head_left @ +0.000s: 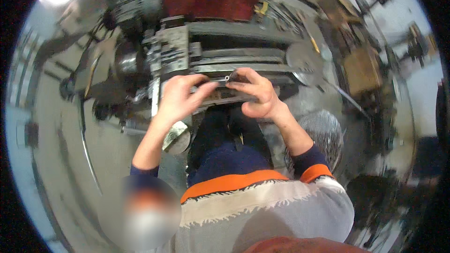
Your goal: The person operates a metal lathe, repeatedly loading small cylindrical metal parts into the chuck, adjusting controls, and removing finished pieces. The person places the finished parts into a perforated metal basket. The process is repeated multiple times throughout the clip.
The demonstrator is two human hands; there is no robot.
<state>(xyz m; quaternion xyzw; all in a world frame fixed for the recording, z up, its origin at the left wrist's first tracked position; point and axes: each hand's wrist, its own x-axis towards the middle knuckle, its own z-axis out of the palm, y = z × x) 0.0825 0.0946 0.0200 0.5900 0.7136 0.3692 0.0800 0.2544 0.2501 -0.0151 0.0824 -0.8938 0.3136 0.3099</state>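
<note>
Both of my hands meet above the near side of a metal machine bed that looks like a lathe's. My right hand [260, 94] is closed, with its darkened fingertips pinching a small round metal piece [227, 78] with a hole in its end. From the left, my left hand [180, 94] reaches toward that piece, thumb and fingers drawn together. A thin, light metal strip [216, 80] shows at its fingertips, too small to name. Behind the left hand stands a slotted metal block [173, 47] on the machine.
A dark red tray [211, 5] with many small metal bits sits at the back. Several hand tools [286, 18] lie right of it. A round metal plate [304, 61] is at the bed's right end. A mesh-like round seat or basket [321, 133] stands beside my right forearm.
</note>
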